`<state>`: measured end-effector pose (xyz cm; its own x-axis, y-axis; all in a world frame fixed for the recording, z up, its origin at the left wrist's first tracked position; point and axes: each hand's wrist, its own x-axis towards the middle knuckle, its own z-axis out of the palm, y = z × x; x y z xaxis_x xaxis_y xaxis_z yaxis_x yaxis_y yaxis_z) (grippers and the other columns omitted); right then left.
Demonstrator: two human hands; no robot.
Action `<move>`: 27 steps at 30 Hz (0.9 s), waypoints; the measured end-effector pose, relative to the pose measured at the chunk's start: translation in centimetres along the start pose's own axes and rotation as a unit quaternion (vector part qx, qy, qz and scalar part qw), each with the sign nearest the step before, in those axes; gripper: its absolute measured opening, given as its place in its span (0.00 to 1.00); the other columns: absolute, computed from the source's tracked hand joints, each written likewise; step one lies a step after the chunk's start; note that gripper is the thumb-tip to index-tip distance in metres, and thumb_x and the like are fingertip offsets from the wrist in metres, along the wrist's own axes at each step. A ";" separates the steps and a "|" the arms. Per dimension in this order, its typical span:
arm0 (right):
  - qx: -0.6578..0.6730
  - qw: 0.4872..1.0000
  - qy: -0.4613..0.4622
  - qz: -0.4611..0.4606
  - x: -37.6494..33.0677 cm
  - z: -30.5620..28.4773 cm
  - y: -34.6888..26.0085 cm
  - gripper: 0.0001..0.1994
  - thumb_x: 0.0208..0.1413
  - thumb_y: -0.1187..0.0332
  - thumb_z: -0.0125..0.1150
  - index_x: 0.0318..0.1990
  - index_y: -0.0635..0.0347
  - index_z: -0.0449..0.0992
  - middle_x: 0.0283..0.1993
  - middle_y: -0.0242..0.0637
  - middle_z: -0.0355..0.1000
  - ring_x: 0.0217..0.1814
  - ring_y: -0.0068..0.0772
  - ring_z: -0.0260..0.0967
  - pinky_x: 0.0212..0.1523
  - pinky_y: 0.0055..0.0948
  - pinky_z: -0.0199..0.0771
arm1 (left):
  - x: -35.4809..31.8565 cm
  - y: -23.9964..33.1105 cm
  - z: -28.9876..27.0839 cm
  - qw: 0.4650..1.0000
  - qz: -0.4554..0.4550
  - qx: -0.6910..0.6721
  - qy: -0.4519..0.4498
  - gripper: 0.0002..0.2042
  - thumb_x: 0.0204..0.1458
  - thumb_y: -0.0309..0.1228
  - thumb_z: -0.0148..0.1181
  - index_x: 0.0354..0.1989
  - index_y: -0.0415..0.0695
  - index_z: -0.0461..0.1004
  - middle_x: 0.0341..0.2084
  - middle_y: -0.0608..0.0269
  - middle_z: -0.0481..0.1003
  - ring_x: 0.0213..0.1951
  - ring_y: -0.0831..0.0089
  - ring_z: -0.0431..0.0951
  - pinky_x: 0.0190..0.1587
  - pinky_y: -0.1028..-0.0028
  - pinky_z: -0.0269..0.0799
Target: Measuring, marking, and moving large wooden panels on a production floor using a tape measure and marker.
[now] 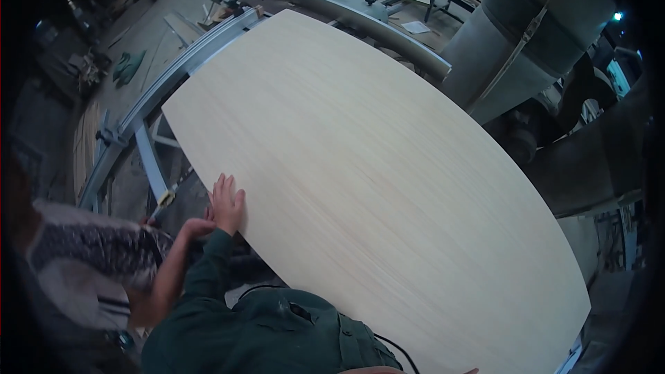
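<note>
A large, pale wood-grain panel (374, 159) lies in front of me, reaching from the far left to the lower right. My left hand (227, 209) rests flat on its near left edge, fingers stretched out and a dark green sleeve behind it. Of my right hand (474, 371) only what looks like a fingertip shows at the lower rim, over the panel's near side; its other fingers are out of sight. Just left of my left hand is a co-worker's hand (199, 227) by the panel's edge, its fingers partly hidden.
A metal rail frame (156, 93) runs along the panel's left end. Behind the panel lies a long metal beam (367, 21) with a black handle. Large grey ducts (516, 34) rise at the right. A co-worker in a patterned shirt (97, 249) stands close on my left.
</note>
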<state>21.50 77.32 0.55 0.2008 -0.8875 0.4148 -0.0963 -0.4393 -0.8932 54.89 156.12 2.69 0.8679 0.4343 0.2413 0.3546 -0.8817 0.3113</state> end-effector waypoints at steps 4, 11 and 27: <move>-0.231 0.961 0.018 0.154 -0.2 -0.6 -6.3 0.38 0.58 0.46 0.55 0.68 0.62 0.55 0.67 0.55 0.58 0.65 0.50 0.60 0.63 0.45 0.62 | -10.7 5.0 2.4 0.922 -0.177 -0.202 0.280 0.25 0.59 0.39 0.53 0.63 0.39 0.62 0.61 0.50 0.64 0.63 0.52 0.61 0.66 0.52 0.52; -0.237 0.924 0.138 0.267 -0.5 1.7 -8.4 0.38 0.58 0.49 0.57 0.69 0.64 0.54 0.64 0.54 0.63 0.61 0.50 0.63 0.59 0.46 0.67 | -12.0 8.2 1.4 0.463 -0.390 -0.792 -0.082 0.28 0.61 0.50 0.50 0.63 0.42 0.62 0.57 0.55 0.69 0.56 0.57 0.70 0.59 0.58 0.65; -0.046 0.917 0.074 0.390 0.6 1.9 -1.5 0.39 0.60 0.42 0.49 0.69 0.63 0.54 0.67 0.50 0.60 0.63 0.52 0.61 0.65 0.46 0.58 | -7.6 11.2 3.1 0.453 -0.376 -0.804 -0.084 0.28 0.62 0.51 0.48 0.63 0.42 0.62 0.54 0.55 0.70 0.56 0.58 0.70 0.60 0.59 0.64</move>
<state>23.62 77.73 1.74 -0.0977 -0.9428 -0.3186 -0.2381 0.3330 -0.9124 53.36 142.37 1.54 0.7740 0.3618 -0.5196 -0.0233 0.8363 0.5477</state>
